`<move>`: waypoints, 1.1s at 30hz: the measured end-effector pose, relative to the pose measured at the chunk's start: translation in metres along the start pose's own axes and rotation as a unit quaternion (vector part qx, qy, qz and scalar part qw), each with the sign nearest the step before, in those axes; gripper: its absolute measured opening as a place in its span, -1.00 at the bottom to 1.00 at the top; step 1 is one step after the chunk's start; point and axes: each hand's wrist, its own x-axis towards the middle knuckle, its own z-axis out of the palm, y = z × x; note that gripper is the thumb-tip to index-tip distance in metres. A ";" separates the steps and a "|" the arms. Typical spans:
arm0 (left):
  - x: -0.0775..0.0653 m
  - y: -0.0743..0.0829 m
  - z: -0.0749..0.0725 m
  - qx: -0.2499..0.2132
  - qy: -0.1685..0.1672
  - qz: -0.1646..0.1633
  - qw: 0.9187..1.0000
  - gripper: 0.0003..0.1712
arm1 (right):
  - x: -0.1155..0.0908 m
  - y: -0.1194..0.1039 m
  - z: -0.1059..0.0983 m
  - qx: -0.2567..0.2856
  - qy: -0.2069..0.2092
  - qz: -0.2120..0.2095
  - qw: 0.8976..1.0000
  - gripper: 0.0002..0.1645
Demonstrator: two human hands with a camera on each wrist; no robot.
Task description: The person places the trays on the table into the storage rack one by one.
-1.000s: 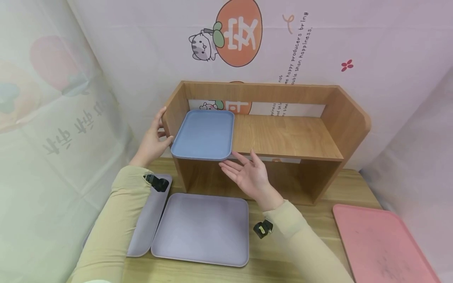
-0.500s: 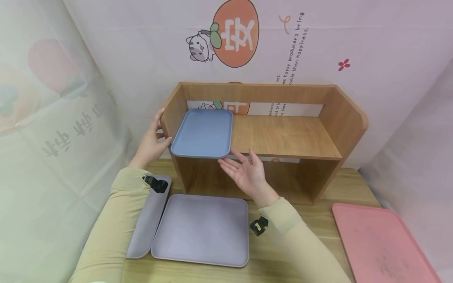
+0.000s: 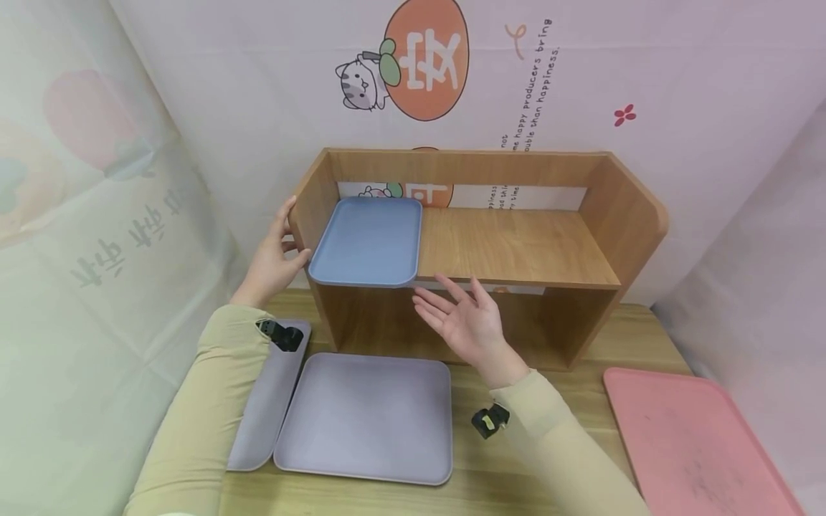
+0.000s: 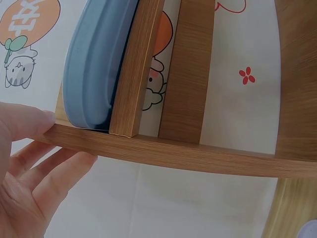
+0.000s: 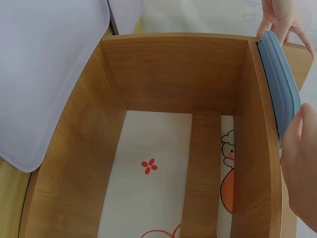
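Note:
A blue rectangular tray (image 3: 368, 240) lies on the upper board of a two-level wooden shelf (image 3: 523, 244), against its left side panel. Its front edge juts slightly past the board. My left hand (image 3: 269, 261) grips that side panel, thumb at the front edge and fingers on the outer face. In the left wrist view the thumb of the left hand (image 4: 34, 173) is near the corner of the tray (image 4: 94, 64). Palm up and fingers extended, my right hand (image 3: 470, 322) is just below and right of the tray's front right corner, holding nothing.
A lilac tray (image 3: 368, 419) lies on the wooden table (image 3: 516, 459) before the shelf. Another lilac tray (image 3: 264, 408) lies left of it, partly under the left sleeve. A pink tray (image 3: 697, 437) is at the right. Printed cloth (image 3: 271, 86) hangs behind.
My right hand has moved a little to the right, its fingertips away from the tray's corner. The left hand stays on the side panel, and the tray keeps its place on the shelf.

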 end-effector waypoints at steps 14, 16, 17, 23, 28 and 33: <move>0.000 0.002 0.001 -0.003 0.001 0.011 1.000 0.07 | -0.050 -0.003 -0.078 -0.053 -0.047 0.067 0.995 -0.29; 0.000 0.002 0.002 -0.001 0.001 0.013 1.000 0.07 | -0.059 -0.004 -0.097 -0.032 -0.080 0.078 0.993 -0.32; 0.001 0.002 0.002 -0.001 0.001 0.014 1.000 0.07 | -0.064 -0.006 -0.108 -0.018 -0.098 0.084 0.992 -0.32; 0.000 0.002 0.002 0.000 -0.001 0.011 1.000 0.07 | -0.099 -0.018 -0.178 -0.027 -0.180 0.086 0.979 -0.26; -0.001 0.002 0.001 -0.003 0.000 0.010 1.000 0.07 | -0.140 -0.038 -0.227 -0.126 -0.176 0.053 0.975 -0.26; -0.002 0.003 0.000 -0.006 0.002 0.009 1.000 0.07 | -0.187 -0.061 -0.259 -0.284 -0.087 -0.019 0.955 -0.28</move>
